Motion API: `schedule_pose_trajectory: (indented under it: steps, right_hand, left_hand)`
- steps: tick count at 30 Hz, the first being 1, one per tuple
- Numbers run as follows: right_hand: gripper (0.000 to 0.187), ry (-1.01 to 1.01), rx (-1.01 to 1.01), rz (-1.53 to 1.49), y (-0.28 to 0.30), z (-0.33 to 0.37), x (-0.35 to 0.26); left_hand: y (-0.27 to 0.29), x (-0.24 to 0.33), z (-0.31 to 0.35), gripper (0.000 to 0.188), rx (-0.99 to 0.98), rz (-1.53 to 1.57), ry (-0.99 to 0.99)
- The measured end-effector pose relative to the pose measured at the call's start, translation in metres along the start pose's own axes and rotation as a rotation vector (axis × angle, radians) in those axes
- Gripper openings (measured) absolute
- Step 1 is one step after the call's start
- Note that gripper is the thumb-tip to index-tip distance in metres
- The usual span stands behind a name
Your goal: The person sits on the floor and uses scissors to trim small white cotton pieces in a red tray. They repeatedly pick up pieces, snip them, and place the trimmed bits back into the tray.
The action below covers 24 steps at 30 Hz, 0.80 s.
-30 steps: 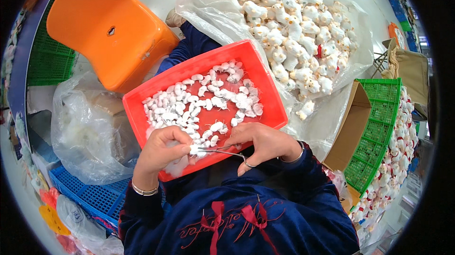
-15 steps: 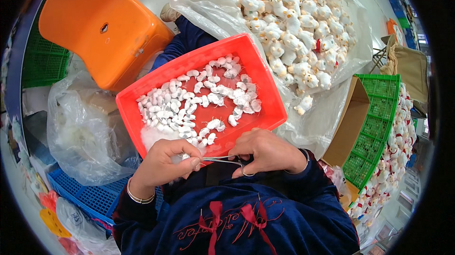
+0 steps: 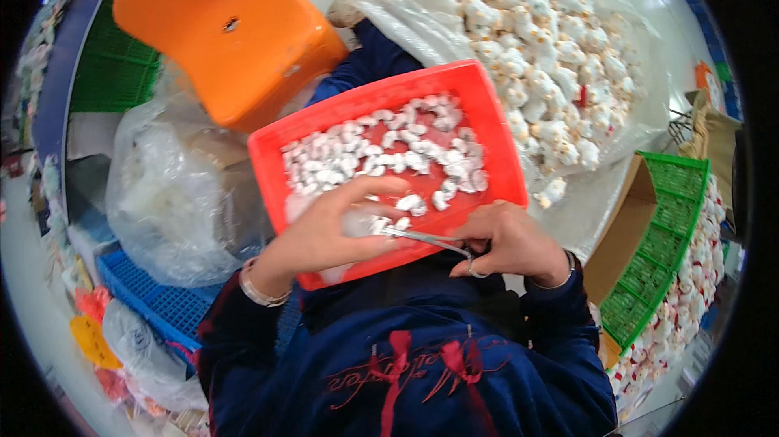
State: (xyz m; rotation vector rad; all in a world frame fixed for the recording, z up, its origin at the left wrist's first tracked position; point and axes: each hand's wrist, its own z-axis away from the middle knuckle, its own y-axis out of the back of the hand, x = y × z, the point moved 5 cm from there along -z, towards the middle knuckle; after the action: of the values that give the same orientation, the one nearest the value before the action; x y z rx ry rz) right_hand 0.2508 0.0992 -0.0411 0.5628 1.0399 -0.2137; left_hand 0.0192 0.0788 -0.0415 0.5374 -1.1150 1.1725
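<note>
My left hand (image 3: 329, 226) is over the near side of a red plastic tray (image 3: 503, 157), fingers curved and apart. A tuft of white stuffing (image 3: 355, 223) sits between its thumb and fingers. My right hand (image 3: 519, 244) grips metal forceps (image 3: 430, 237) by the ring handles, near the tray's right front corner. Their tips point left, touching or just beside a small white plush piece (image 3: 379, 225) by my left thumb; blur hides whether they pinch it. Many small, curved white plush pieces (image 3: 324, 149) lie in the tray, with more loose stuffing at its near left corner.
An orange chair (image 3: 219, 27) stands far left. Beyond the tray, a large clear plastic bag (image 3: 406, 15) holds many white plush toys (image 3: 552, 55). Green crates (image 3: 657, 234) and a cardboard box (image 3: 621, 226) stand right; a bag of stuffing (image 3: 174, 202) and blue crate (image 3: 162, 299) left.
My left hand has moved up and right over the tray, its fingers spreading from a pinch. My right hand has moved right with the forceps. The whole view has shifted, too.
</note>
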Motion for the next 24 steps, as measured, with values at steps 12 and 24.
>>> schedule_pose_trajectory:
  steps: [12,24]
  right_hand:
    - [0.034,-0.104,0.031,0.175,0.014,0.015,0.031]
    - [0.034,-0.048,0.077,0.230,0.021,0.006,0.004]
  left_hand:
    - [0.069,-0.029,-0.002,0.012,0.181,-0.293,0.025]
    - [0.015,-0.015,-0.025,0.016,-0.020,-0.279,-0.064]
